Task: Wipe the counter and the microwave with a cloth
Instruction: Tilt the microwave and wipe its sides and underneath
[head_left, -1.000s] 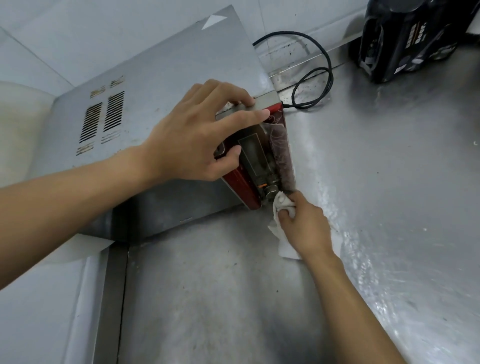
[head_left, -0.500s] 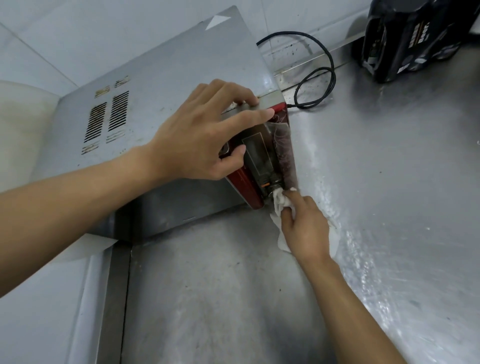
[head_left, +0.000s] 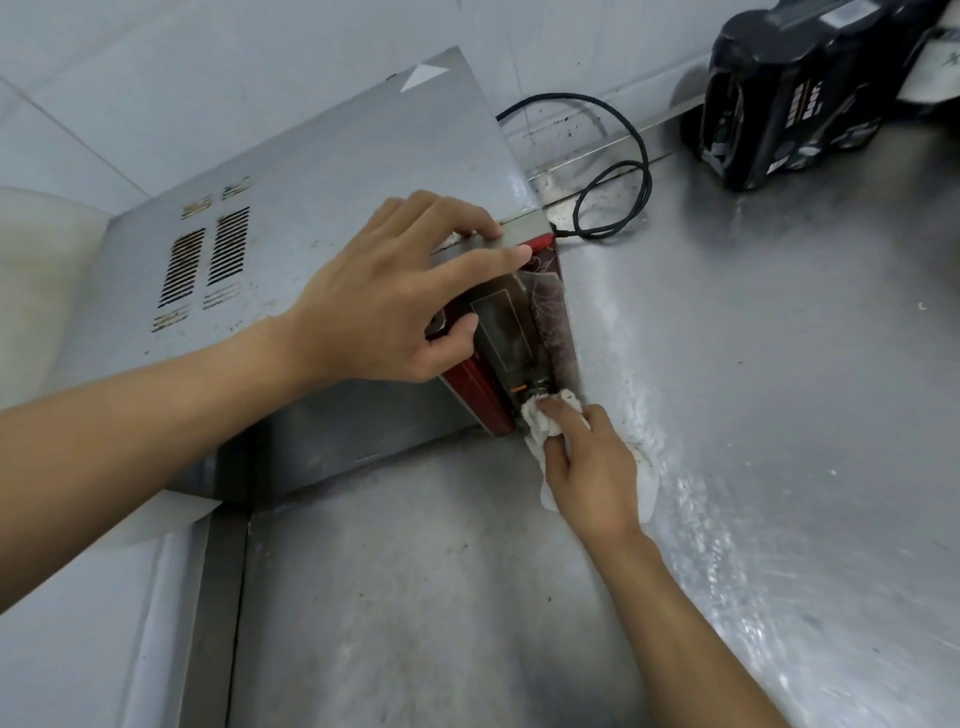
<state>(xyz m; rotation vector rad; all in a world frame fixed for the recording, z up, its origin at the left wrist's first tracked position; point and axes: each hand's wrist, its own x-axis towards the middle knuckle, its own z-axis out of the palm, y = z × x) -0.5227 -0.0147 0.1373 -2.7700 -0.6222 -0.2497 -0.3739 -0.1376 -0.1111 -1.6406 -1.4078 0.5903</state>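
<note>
1. The right hand (head_left: 592, 467) is gripping the white cloth (head_left: 545, 421), bunched up under its curled fingers, at the low front corner of the microwave (head_left: 322, 208); it is pushing the cloth a little higher than a moment ago, off the counter (head_left: 779, 415) and onto the small knob (head_left: 540, 387) at the bottom of the dark control panel (head_left: 504, 327); I think the wiping is moving into this tight corner of the front.
2. The left hand (head_left: 384, 312) is clamping the microwave's top front edge, fingers lying over the top and thumb pressing on the front; it is staying in the same spot as before, so it is likely keeping the microwave from sliding.
3. The shiny steel counter is running out in front of and to the right of the microwave; white streaks are showing just right of the microwave, and dull grey patches in front of it; these may still be needing a wipe.
4. The microwave's grey top is showing vent slots and brown specks; it is looking not yet cleaned.
5. A black cord (head_left: 639, 171) is looping on the counter behind the microwave's right corner; a black machine (head_left: 789, 93) is standing well apart, farther right.
6. A white tiled wall (head_left: 208, 78) is rising behind the microwave.
</note>
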